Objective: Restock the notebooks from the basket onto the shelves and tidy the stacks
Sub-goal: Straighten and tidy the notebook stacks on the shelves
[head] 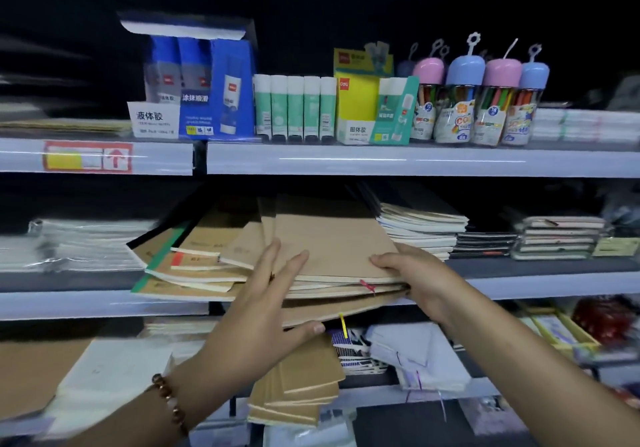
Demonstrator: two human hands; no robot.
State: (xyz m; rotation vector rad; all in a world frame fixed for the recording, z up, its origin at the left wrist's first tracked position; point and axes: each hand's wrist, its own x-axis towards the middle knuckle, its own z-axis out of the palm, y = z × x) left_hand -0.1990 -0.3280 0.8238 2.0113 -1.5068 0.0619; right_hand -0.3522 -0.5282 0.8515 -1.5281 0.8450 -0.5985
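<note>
A stack of brown kraft notebooks (332,239) lies on the middle shelf (519,282), its front end sticking out past the shelf edge. My left hand (266,308) holds the stack's front left part, fingers spread flat on top and thumb curled underneath. My right hand (412,273) grips the stack's front right corner, fingers over the top cover. To the left, more brown notebooks (201,259) lie fanned out and askew, one with a green spine. The basket is not in view.
The upper shelf (381,161) carries glue boxes (207,90), glue sticks (296,107) and marker tubs (481,100). White notebook stacks (422,235) and dark ones (554,239) flank the right. The lower shelf holds small brown pads (298,391) and white packs (422,356).
</note>
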